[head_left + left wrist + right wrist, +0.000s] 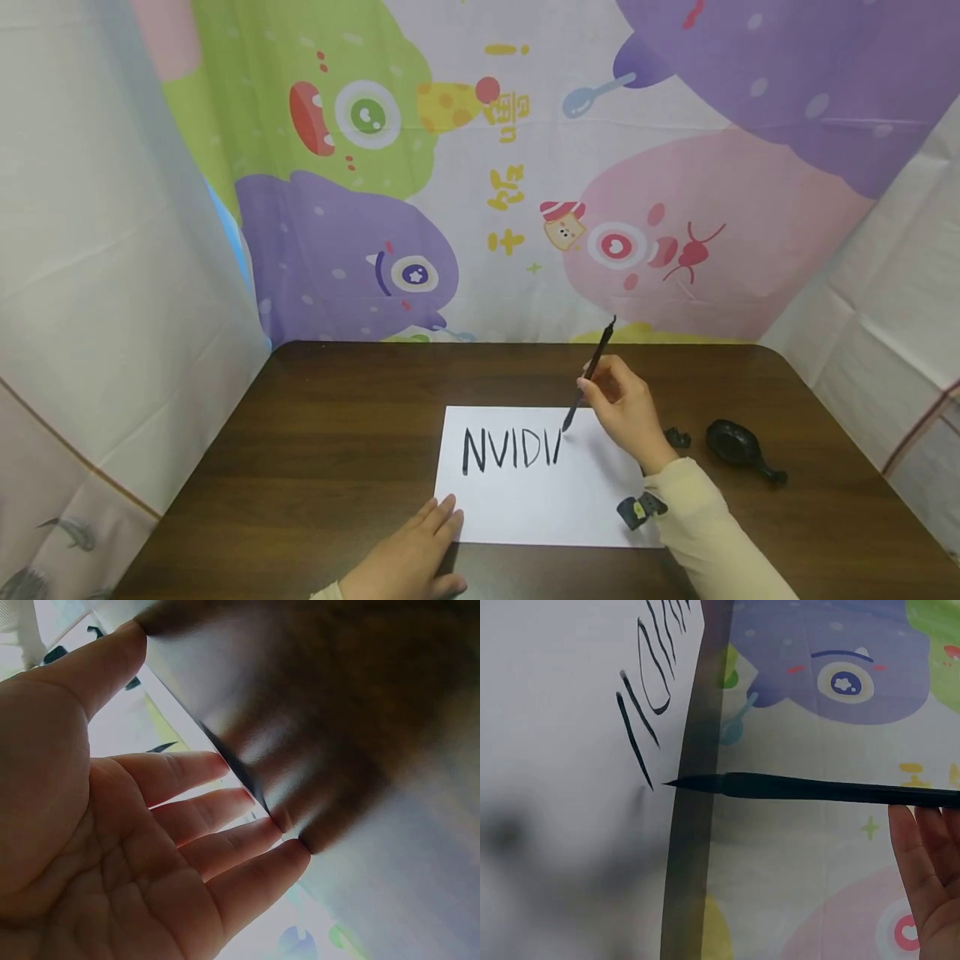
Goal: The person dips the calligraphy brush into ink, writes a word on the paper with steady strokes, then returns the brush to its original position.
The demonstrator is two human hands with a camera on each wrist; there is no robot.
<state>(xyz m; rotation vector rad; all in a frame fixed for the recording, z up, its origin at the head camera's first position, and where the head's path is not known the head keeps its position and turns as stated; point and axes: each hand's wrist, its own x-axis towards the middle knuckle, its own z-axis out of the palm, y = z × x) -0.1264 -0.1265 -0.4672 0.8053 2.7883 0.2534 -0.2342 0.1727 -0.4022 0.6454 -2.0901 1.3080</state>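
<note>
My right hand (619, 408) pinches a dark writing brush (588, 375) partway along its handle. The brush slants, its pointed tip at the top of the last black stroke on a white sheet of paper (525, 508). Black letters (512, 448) on the sheet read "NVIDI" followed by a slanting stroke. In the right wrist view the brush tip (676, 783) shows close over the paper beside that stroke. My left hand (408, 554) rests with extended fingers on the sheet's lower left edge; in the left wrist view its fingertips (289, 844) touch down at the paper's edge.
A black spoon-shaped ink dish (731, 442) sits on the brown table (322, 433) to the right of the paper. Beside it a small black object (677, 437) is partly hidden by my right wrist. A printed cartoon curtain (495, 292) hangs behind the table.
</note>
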